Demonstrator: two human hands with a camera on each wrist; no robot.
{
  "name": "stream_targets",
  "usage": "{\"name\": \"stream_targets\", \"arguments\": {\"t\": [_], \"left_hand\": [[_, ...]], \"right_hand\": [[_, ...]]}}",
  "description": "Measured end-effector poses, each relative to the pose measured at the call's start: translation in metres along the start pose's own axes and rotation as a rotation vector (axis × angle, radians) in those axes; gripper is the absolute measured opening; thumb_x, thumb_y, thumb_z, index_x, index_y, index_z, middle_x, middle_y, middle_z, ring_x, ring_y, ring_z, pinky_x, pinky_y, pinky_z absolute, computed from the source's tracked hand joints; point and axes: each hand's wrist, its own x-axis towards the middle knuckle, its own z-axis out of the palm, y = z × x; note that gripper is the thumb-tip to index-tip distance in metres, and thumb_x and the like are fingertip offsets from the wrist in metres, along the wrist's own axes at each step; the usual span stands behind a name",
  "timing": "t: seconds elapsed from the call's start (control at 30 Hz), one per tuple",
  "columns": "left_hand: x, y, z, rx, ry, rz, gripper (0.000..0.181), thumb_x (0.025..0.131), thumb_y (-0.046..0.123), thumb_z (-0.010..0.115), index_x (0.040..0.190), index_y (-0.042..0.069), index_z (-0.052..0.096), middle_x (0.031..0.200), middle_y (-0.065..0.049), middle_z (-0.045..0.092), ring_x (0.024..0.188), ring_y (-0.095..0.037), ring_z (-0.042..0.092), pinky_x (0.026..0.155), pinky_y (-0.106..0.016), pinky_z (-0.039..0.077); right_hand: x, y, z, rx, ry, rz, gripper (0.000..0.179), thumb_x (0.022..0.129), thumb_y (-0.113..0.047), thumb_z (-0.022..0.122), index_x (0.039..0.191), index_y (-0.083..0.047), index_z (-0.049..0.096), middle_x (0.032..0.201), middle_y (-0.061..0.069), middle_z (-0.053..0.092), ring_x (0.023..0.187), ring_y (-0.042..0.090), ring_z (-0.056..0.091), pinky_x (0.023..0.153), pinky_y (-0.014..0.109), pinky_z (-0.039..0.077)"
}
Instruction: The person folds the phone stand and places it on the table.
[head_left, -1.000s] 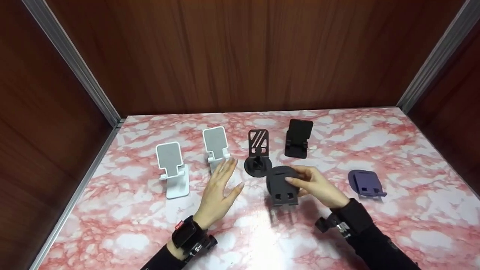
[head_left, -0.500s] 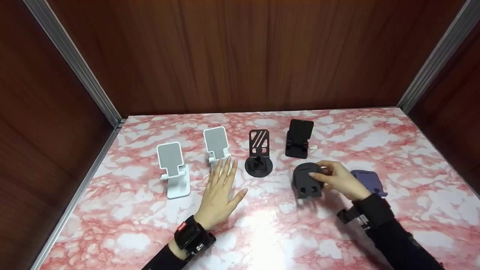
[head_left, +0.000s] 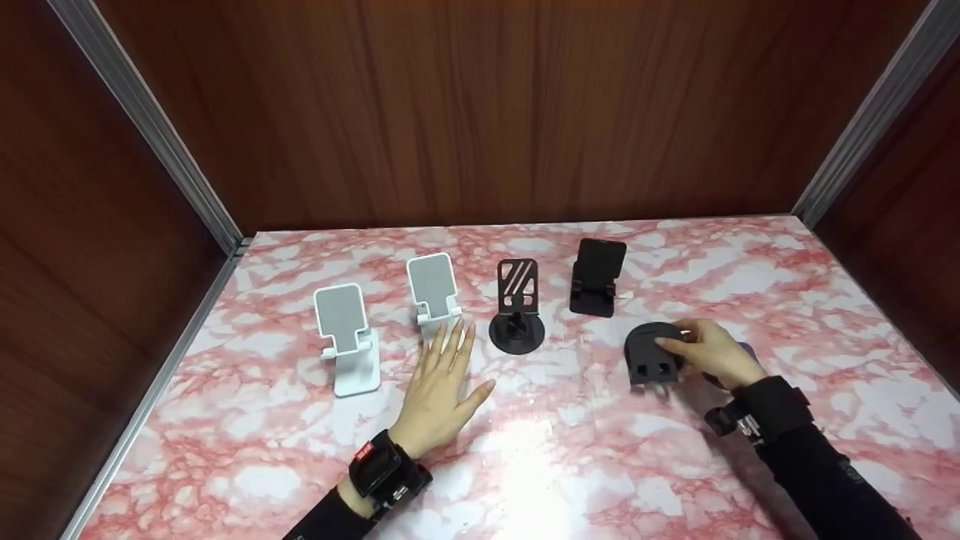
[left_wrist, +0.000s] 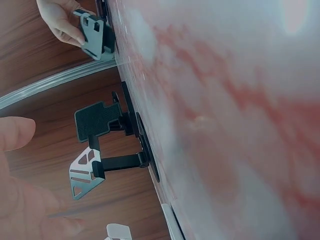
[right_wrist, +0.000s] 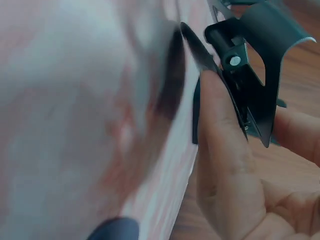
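Note:
A folded dark grey phone stand (head_left: 651, 352) is pinched by my right hand (head_left: 712, 351), thumb on top and fingers beneath its right side. In the right wrist view the stand (right_wrist: 245, 75) shows its hinge and curved plate, tilted close over the table. My left hand (head_left: 437, 394) lies with fingers straight and spread, holding nothing, its fingertips overlapping the base of a white phone stand (head_left: 433, 285). Behind my right hand a purple phone stand (head_left: 747, 349) is mostly hidden. A black phone stand with slots (head_left: 517, 289) stands upright on a round base between the hands.
Another white phone stand (head_left: 341, 319) stands at the left, and a black one (head_left: 598, 276) at the back right. A brown wood-grain panel (head_left: 517, 112) closes off the back of the pink marbled table (head_left: 300, 450), with side panels along metal rails.
My right hand has carried the dark grey stand to the right, from near the round-based stand to beside the purple one. My left hand has turned palm down, its fingers still straight.

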Motion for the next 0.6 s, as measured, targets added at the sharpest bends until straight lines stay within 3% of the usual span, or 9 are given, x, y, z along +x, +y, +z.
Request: {"name": "stream_targets", "arguments": {"t": [0.13,0.37,0.6], "left_hand": [[0.0000,0.0013,-0.0008,-0.013,-0.012,0.000,0.074,0.098,0.044,0.049,0.152,-0.001,0.024,0.158,-0.019,0.018,0.144,-0.040,0.012,0.114,-0.060,0.012],[-0.0002,0.0031,-0.0003,-0.047,-0.038,-0.001,0.073,0.099,0.045,0.047,0.153,0.001,0.022,0.158,-0.019,0.020,0.145,-0.038,0.011,0.115,-0.059,0.013],[-0.0004,0.0030,-0.0005,-0.065,-0.029,0.006,0.070,0.099,0.039,0.050,0.153,0.002,0.023,0.157,-0.019,0.021,0.145,-0.038,0.012,0.115,-0.058,0.013]], "right_hand": [[-0.0007,0.0022,-0.0055,-0.104,0.031,0.018,0.069,0.099,-0.023,0.057,0.141,0.021,0.024,0.120,0.036,0.047,0.078,0.016,0.061,0.066,0.035,0.059],[-0.0017,0.0072,-0.0086,-0.477,0.099,-0.087,0.050,0.097,-0.021,0.060,0.126,0.018,0.051,0.101,0.030,0.064,0.067,0.024,0.062,0.058,0.035,0.052],[-0.0021,0.0056,-0.0074,-0.584,0.102,-0.170,0.037,0.094,-0.013,0.061,0.111,0.019,0.059,0.083,0.021,0.066,0.062,0.019,0.059,0.056,0.033,0.047]]}}
